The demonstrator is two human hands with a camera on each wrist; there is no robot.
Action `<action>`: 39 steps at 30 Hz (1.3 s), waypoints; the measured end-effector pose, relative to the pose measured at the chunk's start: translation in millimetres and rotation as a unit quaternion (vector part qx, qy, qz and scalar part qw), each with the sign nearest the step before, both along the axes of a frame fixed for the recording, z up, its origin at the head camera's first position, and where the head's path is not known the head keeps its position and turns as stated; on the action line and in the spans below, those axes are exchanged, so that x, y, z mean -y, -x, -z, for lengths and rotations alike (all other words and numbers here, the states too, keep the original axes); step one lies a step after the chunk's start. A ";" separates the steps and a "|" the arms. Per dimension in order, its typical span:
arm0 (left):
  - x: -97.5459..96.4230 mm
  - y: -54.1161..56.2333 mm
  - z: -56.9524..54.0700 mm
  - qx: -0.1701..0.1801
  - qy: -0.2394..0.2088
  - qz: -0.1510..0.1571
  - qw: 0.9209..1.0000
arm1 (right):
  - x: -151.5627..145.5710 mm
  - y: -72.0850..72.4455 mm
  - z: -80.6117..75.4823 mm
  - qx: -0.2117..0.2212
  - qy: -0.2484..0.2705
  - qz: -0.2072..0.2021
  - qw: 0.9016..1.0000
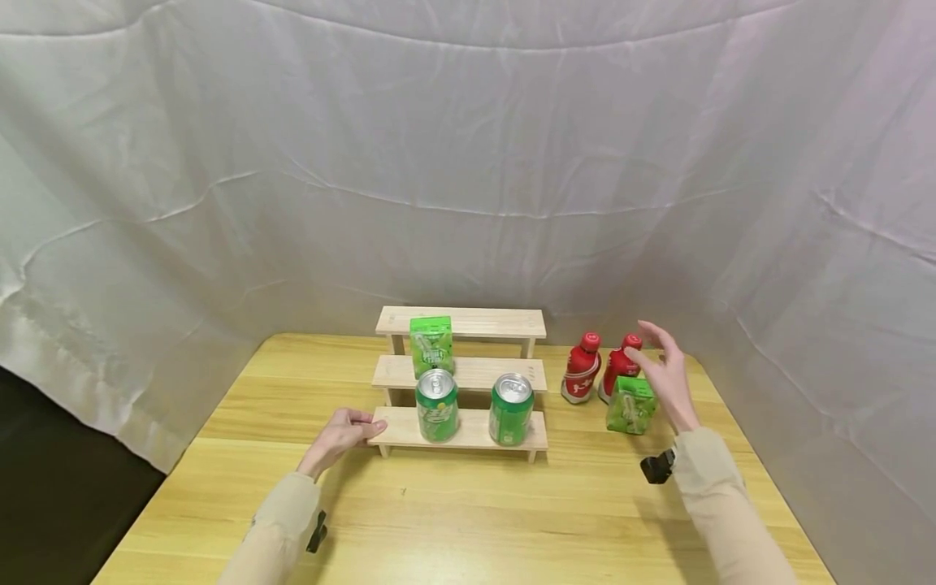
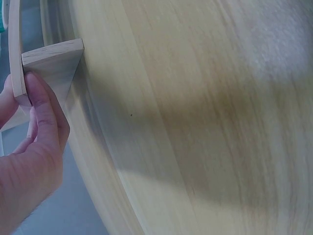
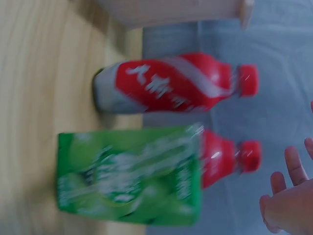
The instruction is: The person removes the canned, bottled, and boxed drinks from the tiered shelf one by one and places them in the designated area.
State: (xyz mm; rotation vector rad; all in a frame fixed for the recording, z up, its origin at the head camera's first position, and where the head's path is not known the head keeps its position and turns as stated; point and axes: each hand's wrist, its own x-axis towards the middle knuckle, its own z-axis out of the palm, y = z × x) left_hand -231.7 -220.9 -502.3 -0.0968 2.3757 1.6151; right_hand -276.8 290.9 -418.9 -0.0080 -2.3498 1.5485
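Note:
Between the thumb and fingers of my left hand [image 1: 342, 439] is the left end of the lowest board of a three-step wooden shelf [image 1: 474, 431]; the left wrist view shows this pinch on the board's edge [image 2: 17, 58]. My right hand [image 1: 671, 386] is raised with fingers apart, holding nothing, just above a green juice carton [image 1: 630, 409]. Behind that carton stands a red bottle [image 1: 617, 366], partly covered by it in the right wrist view. Another red bottle [image 3: 166, 84] stands beside it, closer to the shelf.
Two green drink cans, one left [image 1: 437, 416] and one right [image 1: 510, 418], stand on the lowest step. A second green carton [image 1: 431, 348] is upright on the middle step. Grey curtain [image 1: 468, 162] hangs close behind and beside the wooden table [image 1: 468, 512].

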 end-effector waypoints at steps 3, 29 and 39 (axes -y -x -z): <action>-0.2 -0.1 0.3 0.001 -0.001 -0.002 1.000 | 10.1 1.0 -12.5 -0.004 0.001 -0.028 1.000; 0.7 0.8 -2.5 0.007 -0.017 0.010 1.000 | 176.6 32.0 -71.2 0.099 0.049 -0.245 0.963; 0.4 1.2 -1.1 0.008 -0.006 0.009 1.000 | 222.7 41.6 -59.2 0.141 0.023 -0.284 0.948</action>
